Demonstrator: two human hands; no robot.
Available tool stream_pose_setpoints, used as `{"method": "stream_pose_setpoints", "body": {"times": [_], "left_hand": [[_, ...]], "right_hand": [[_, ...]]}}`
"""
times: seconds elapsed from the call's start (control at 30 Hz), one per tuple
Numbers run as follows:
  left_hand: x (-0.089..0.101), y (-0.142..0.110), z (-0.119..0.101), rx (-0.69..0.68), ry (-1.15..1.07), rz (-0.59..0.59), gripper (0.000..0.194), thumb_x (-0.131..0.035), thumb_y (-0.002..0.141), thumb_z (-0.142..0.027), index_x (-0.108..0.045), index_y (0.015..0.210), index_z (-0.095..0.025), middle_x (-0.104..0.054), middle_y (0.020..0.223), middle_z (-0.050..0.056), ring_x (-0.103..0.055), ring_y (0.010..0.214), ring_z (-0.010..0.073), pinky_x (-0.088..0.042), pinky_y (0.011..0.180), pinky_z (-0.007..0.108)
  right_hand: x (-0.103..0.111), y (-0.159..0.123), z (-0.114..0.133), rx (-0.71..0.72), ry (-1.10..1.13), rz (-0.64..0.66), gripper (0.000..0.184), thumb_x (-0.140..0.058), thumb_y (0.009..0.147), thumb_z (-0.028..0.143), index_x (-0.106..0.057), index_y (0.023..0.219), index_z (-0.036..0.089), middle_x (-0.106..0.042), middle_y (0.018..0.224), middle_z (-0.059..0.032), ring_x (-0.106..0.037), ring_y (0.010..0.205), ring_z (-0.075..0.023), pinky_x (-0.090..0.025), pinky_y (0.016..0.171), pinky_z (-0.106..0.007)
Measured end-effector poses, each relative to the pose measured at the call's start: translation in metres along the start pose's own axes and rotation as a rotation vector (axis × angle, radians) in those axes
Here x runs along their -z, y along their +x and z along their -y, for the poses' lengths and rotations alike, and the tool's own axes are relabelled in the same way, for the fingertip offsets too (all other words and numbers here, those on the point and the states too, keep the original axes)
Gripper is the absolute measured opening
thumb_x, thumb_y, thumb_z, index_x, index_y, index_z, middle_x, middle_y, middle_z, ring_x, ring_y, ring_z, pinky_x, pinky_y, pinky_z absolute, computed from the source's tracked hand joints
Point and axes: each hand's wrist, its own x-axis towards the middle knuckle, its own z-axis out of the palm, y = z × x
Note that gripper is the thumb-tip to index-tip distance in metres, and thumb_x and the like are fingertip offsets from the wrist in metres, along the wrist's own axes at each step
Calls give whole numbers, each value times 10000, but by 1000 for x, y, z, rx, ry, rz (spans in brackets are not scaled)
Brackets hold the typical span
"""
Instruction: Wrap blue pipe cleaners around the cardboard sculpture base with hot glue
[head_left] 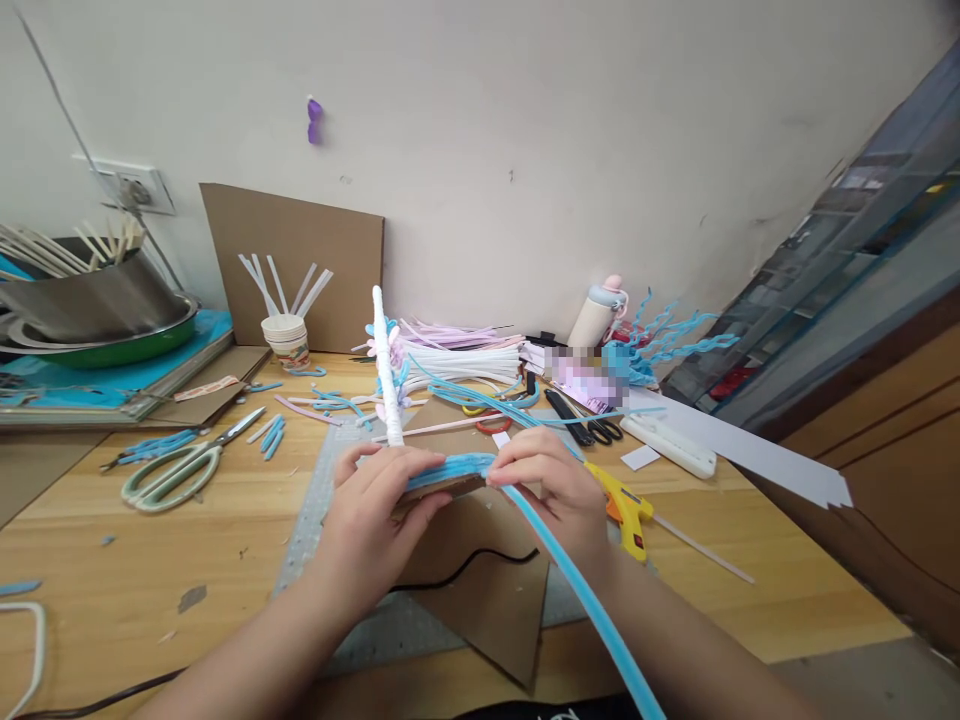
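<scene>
My left hand [367,515] is closed around a small cardboard piece [454,468] whose top is covered with rows of blue pipe cleaner. My right hand [559,490] pinches a blue pipe cleaner strip [589,595] at the right end of that piece. One length of the strip hangs down toward the front edge. A white wrapped stick [385,370] rises upright just behind my left hand, with pink and blue fuzzy shapes beside it; its lower end is hidden. Below my hands are a brown cardboard sheet [480,600] and a grey cutting mat [360,630].
Green-handled scissors [180,475] lie left, near short blue pieces [274,438]. A yellow glue gun [630,508] rests right of my right hand. Behind are bundled white pipe cleaners [465,368], paper cups [286,340], a bottle [598,315] and a metal pot [97,295].
</scene>
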Motion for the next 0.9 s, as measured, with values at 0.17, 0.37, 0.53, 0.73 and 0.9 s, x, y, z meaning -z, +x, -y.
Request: {"method": "stream_pose_setpoints", "body": {"times": [0.17, 0.37, 0.53, 0.73, 0.9], "left_hand": [[0, 0, 2, 16, 22, -36, 314, -666, 868, -219, -537, 1150, -267, -734, 1013, -16, -677, 878, 184, -383, 942, 403], [-1, 0, 6, 5, 27, -95, 367, -635, 885, -209, -491, 1218, -264, -727, 1062, 35, -674, 943, 207, -423, 912, 415], [-1, 0, 7, -71, 7, -95, 411, -618, 874, -124, -482, 1220, -301, -716, 1080, 3, -682, 951, 176, -383, 954, 402], [-3, 1, 8, -82, -4, -107, 329, -617, 866, -90, -497, 1105, -282, -705, 1062, -2, -681, 950, 165, -368, 957, 407], [-9, -3, 13, -61, -32, -159, 417, -649, 848, -85, -425, 1139, -283, -692, 1060, 2, -678, 988, 170, -383, 992, 431]], "right_hand": [[1, 19, -3, 33, -13, 167, 137, -623, 907, 142, -707, 931, 248, -723, 842, -24, -652, 808, -182, -499, 776, -389], [-5, 27, -4, -15, -20, 269, 126, -650, 906, 177, -719, 965, 264, -740, 869, -5, -656, 844, -180, -465, 808, -390], [-9, 25, -7, -153, 68, 249, 151, -646, 905, 178, -696, 1010, 274, -722, 859, -2, -623, 842, -185, -466, 810, -387], [-14, 17, -16, -282, 236, 86, 79, -680, 885, 239, -697, 958, 264, -676, 936, -15, -626, 929, -181, -487, 864, -368], [-9, 2, -23, -464, 268, -60, 140, -591, 937, 328, -701, 964, 245, -698, 971, -34, -644, 978, -187, -502, 894, -367]]}}
